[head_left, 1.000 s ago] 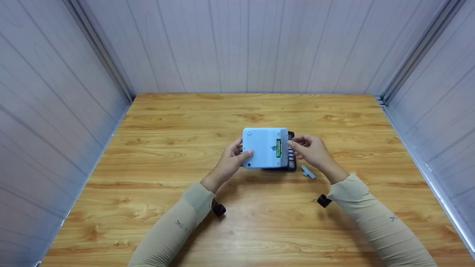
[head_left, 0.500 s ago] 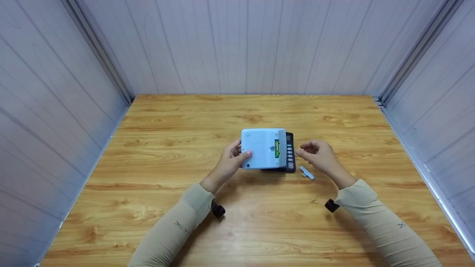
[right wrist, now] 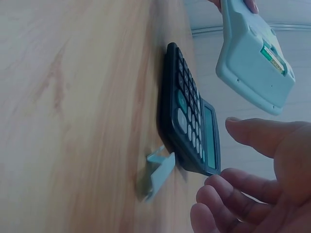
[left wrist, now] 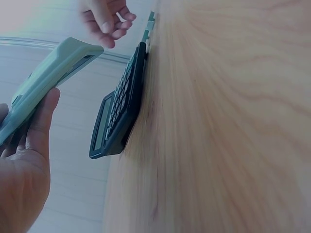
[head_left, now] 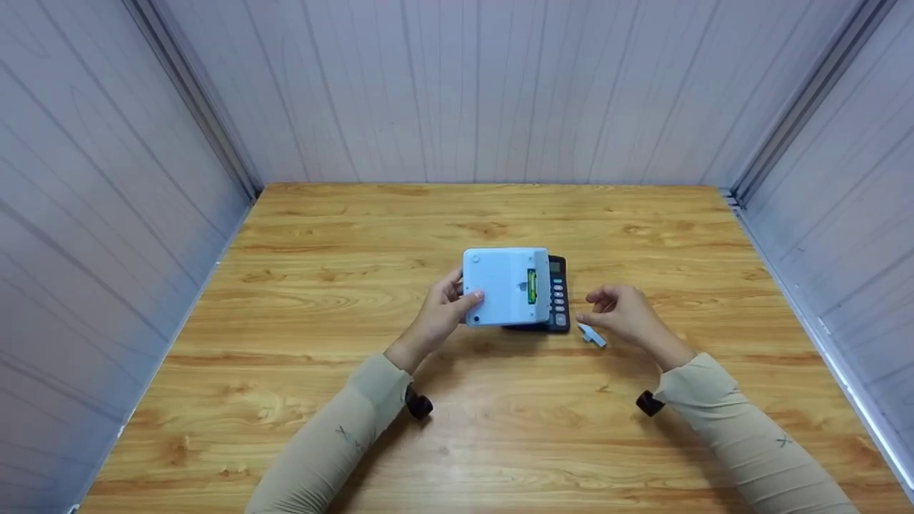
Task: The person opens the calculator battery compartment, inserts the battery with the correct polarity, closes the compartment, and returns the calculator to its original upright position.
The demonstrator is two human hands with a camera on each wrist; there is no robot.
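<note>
My left hand point(head_left: 444, 308) grips a light blue calculator point(head_left: 500, 285) by one side, thumb on its back, which faces up. In that back a small battery compartment is uncovered, with a green battery point(right wrist: 273, 59) lying in it. My right hand point(head_left: 623, 314) is held with thumb and fingers apart and nothing between them. Close by its fingertips, a small light blue battery cover point(right wrist: 162, 174) lies on the table. Between the hands a black calculator point(right wrist: 187, 116) rests keys up, partly hidden in the head view under the light blue one.
The wooden table point(head_left: 457, 442) carries the black calculator and the cover close together. White panel walls point(head_left: 457, 93) enclose the back and both sides. A black wrist camera point(head_left: 650, 403) hangs under the right sleeve, and another camera point(head_left: 419, 405) under the left.
My right hand has drawn away from the light blue calculator's edge, moving right and towards me, near the battery cover. The left hand still holds the light blue calculator, shifted slightly left.
</note>
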